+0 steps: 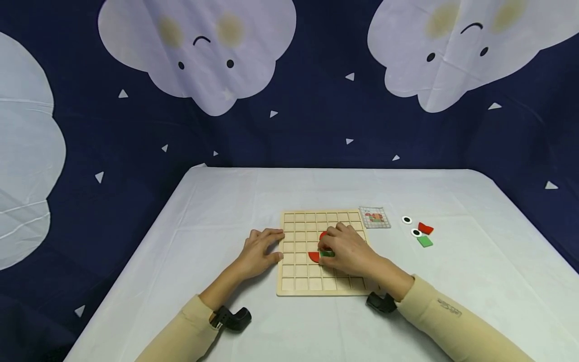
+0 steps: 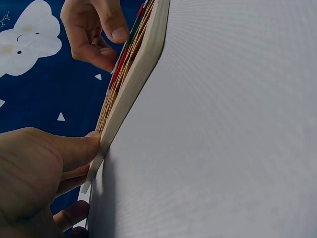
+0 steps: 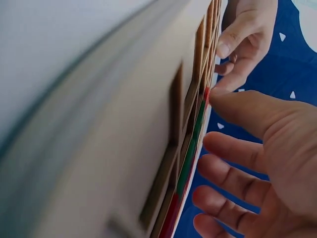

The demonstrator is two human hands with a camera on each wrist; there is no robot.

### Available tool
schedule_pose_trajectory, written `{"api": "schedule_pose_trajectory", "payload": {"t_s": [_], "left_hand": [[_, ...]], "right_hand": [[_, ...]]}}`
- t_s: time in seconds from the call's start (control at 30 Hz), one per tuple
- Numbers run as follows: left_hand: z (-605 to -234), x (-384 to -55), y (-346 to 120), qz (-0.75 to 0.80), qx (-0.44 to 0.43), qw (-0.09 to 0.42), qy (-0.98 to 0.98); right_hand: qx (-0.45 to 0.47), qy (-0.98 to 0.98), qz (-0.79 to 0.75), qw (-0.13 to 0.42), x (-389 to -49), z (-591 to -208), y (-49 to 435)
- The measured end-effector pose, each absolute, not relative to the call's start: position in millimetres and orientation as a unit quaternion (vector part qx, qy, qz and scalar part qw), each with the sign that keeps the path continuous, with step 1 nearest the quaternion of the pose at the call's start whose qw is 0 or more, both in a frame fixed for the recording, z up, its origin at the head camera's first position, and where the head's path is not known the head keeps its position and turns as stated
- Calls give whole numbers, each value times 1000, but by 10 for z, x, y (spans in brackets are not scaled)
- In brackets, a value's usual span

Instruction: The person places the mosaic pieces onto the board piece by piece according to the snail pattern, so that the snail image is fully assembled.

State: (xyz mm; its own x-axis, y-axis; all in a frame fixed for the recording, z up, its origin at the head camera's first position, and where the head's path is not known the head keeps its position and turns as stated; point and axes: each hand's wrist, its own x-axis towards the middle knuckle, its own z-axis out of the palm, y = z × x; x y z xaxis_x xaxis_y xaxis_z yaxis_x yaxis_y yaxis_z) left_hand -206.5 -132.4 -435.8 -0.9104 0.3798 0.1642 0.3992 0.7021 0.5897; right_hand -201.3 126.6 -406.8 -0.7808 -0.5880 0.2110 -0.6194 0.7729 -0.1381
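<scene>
A wooden grid board (image 1: pixel 289 285) lies on the table. My left hand (image 1: pixel 259 252) rests at its left side, thumb and fingertips touching the edge; in the left wrist view the thumb of that hand (image 2: pixel 44 158) presses the rim. Over the board's middle, my right hand (image 1: pixel 350 251) touches the flat pieces with loosely bent fingers. A red rounded piece (image 1: pixel 314 257) lies beside a green piece (image 1: pixel 327 254), and another red piece (image 1: pixel 322 235) shows above them, partly covered. In the right wrist view, the right thumb meets the red piece (image 3: pixel 206 93) near the green strip (image 3: pixel 190 153).
A small gridded pattern card (image 1: pixel 375 217) lies at the board's upper right corner. Farther right are two white discs with black dots, one upper (image 1: pixel 407 220) and one lower (image 1: pixel 416 233), a red notched piece (image 1: pixel 425 229) and a green piece (image 1: pixel 424 242). White cloth covers the table (image 1: pixel 226 201).
</scene>
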Motion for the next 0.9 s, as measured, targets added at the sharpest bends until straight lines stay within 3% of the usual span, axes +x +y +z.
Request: {"api": "schedule_pose_trajectory", "payload": {"t_s": [0.23, 0.57, 0.9], "left_hand": [[-4354, -2064, -1318, -321, -209, 14, -923], [-4344, -2061, -1316, -323, -207, 9, -923], [-4339, -2057, -1319, -326, -213, 9, -921]], "right_hand": [[284, -947, 127, 82, -2025, -4058, 1565], [175, -971, 132, 98, -2025, -4076, 2464], [103, -982, 139, 72, -1962, -4095, 3110]]}}
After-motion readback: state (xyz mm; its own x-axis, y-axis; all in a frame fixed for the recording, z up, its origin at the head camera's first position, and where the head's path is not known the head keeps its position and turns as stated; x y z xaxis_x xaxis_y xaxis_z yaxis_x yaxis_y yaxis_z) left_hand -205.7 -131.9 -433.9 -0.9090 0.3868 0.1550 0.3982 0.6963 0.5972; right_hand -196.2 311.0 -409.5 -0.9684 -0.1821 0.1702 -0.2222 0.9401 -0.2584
